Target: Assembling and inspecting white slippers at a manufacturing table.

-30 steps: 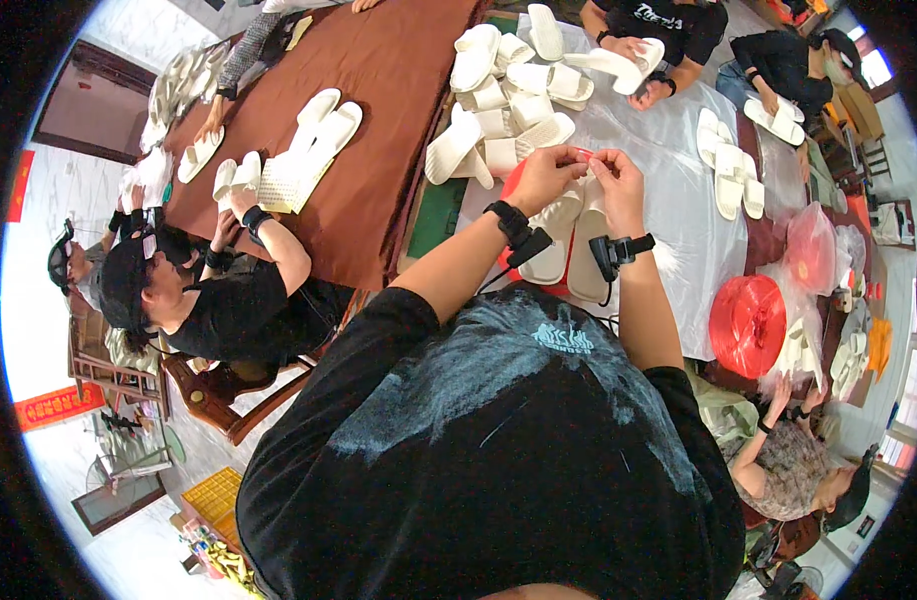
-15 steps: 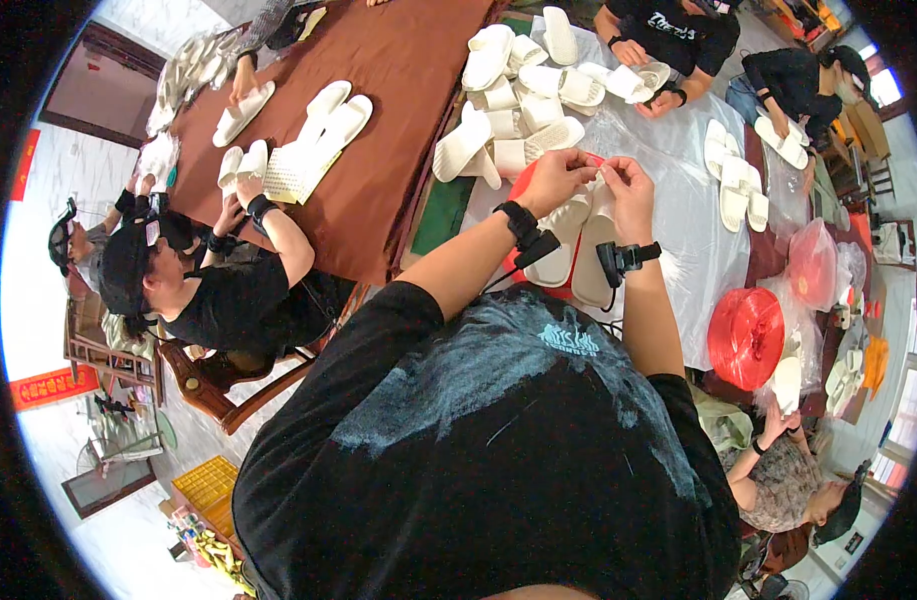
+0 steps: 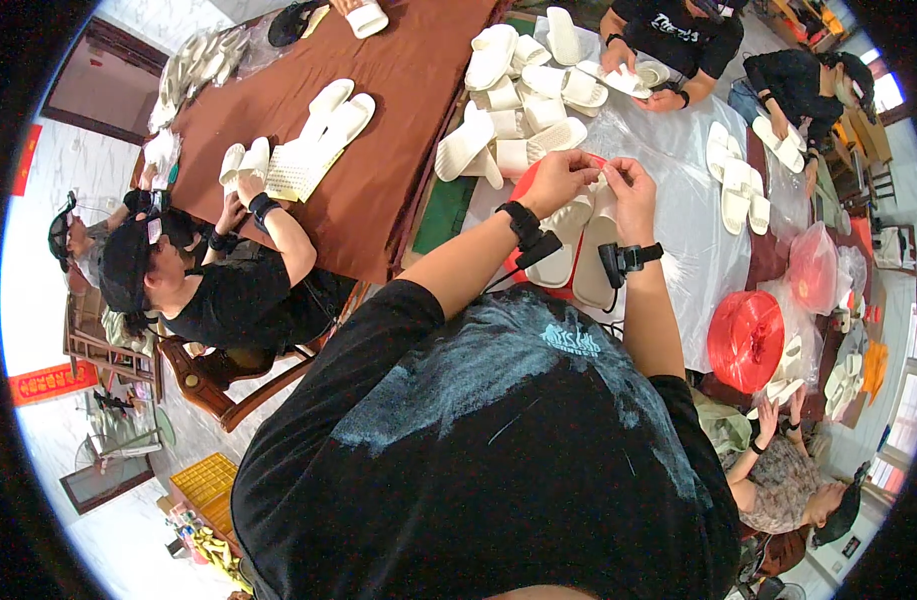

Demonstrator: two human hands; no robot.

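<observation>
A pair of white slide slippers (image 3: pixel 550 268) lies on the table in front of me, with red plastic ribbon (image 3: pixel 524 184) around and beneath it. Above the slippers' far end, my left hand (image 3: pixel 561 186) is closed in a pinch on the ribbon. Close beside it, my right hand (image 3: pixel 630 192) also pinches the ribbon, with fingertips almost touching those of the left. The short stretch between the fingertips is mostly hidden, so I cannot make out whether it is knotted. Both wrists wear black straps with small devices.
A heap of white slippers (image 3: pixel 523 100) lies just beyond my left hand. Clear plastic sheeting (image 3: pixel 678 250) covers the table at right, near a large red ribbon roll (image 3: pixel 745 340). Several co-workers handle slippers around the brown-covered table (image 3: pixel 408 60) and beyond.
My hands stay almost in place, still pinching the ribbon. At far left, one slipper has left the brown table; a co-worker's hand holds one at the top edge. Lower right, a co-worker's hands have opened.
</observation>
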